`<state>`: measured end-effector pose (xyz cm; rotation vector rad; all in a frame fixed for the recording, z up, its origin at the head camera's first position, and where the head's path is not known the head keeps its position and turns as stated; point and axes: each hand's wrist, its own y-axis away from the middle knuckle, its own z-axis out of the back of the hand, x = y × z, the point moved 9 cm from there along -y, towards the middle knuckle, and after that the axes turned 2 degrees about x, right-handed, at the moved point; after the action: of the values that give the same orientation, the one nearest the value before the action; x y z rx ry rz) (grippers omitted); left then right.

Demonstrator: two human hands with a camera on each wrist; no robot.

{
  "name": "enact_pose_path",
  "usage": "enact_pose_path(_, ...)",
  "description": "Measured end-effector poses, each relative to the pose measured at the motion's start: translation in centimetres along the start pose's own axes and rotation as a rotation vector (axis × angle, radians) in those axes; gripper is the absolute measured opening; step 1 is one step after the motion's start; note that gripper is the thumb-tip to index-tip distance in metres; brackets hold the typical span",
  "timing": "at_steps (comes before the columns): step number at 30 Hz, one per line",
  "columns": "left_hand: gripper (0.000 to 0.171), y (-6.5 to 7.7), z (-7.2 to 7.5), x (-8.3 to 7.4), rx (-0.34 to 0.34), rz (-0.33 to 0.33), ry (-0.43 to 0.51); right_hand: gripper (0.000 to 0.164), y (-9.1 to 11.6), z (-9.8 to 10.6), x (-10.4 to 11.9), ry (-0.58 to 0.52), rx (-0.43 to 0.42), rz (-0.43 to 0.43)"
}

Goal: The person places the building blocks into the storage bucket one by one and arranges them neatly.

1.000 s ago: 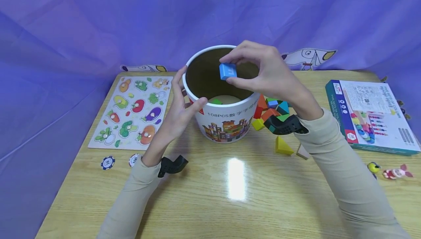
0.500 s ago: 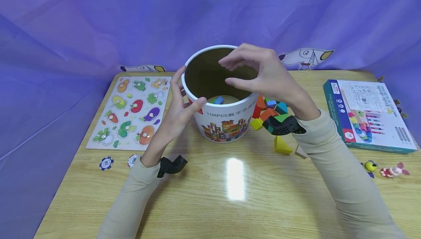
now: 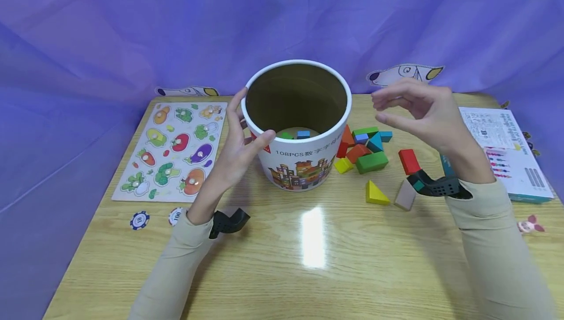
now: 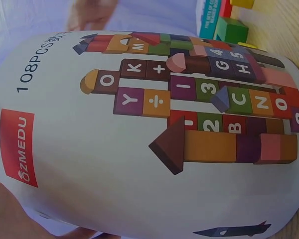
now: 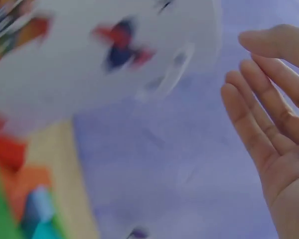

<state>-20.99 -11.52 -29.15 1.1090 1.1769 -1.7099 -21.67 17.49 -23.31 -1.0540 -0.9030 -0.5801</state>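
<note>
A white bucket (image 3: 304,163) with printed letter-block pictures stands upright on the table, its top open. My left hand (image 3: 235,156) holds its left side, thumb at the front of the rim and fingers round the outside; the left wrist view (image 4: 20,209) shows part of this hand low at the left. Inside on the bottom lie a blue block (image 3: 303,134) and a green block (image 3: 286,135). My right hand (image 3: 423,112) is in the air right of the bucket, fingers loosely bent, nothing between thumb and fingertips. Below it lie loose coloured blocks, among them a green block (image 3: 371,162).
A red block (image 3: 409,162), a yellow triangle (image 3: 376,194) and a plain wooden block (image 3: 405,195) lie in front of the pile. A vegetable puzzle board (image 3: 169,151) and poker chips (image 3: 140,220) are at the left. A boxed toy (image 3: 524,163) lies at the right, partly behind the right arm.
The right hand let go of the blue block over the bucket; the block dropped to the bottom. The hand then moved right, away from the bucket. The left hand stayed on the bucket.
</note>
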Motion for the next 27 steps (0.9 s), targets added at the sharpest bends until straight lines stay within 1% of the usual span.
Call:
enact_pose_path(3,0.102,0.0,0.1,0.1,-0.006,0.003,0.006,0.038,1.9,0.4,-2.5,0.167,0.076,-0.078)
enact_pose_path(7,0.102,0.0,0.2,0.2,-0.011,0.012,0.003,0.036,4.5,0.2,-6.3,0.423,0.179,-0.204)
enact_pose_path(10,0.101,0.0,0.1,0.2,-0.007,0.018,-0.002,0.034,6.1,0.1,-8.6,0.522,0.217,-0.282)
enact_pose_path(12,0.101,0.0,0.1,0.2,-0.005,0.017,0.0,0.035,6.8,-0.1,-9.7,0.584,0.241,-0.3)
enact_pose_path(17,0.103,-0.1,0.0,0.0,-0.01,0.012,-0.004,0.038,7.8,-0.8,-10.7,0.678,0.295,-0.303)
enact_pose_path(23,0.105,0.0,-0.2,0.0,-0.006,0.016,-0.001,0.038,8.0,-1.4,-11.0,0.702,0.318,-0.308)
enact_pose_path(27,0.105,0.0,-0.1,0.0,-0.011,0.016,-0.003,0.037,7.9,-1.4,-11.4,0.714,0.321,-0.323)
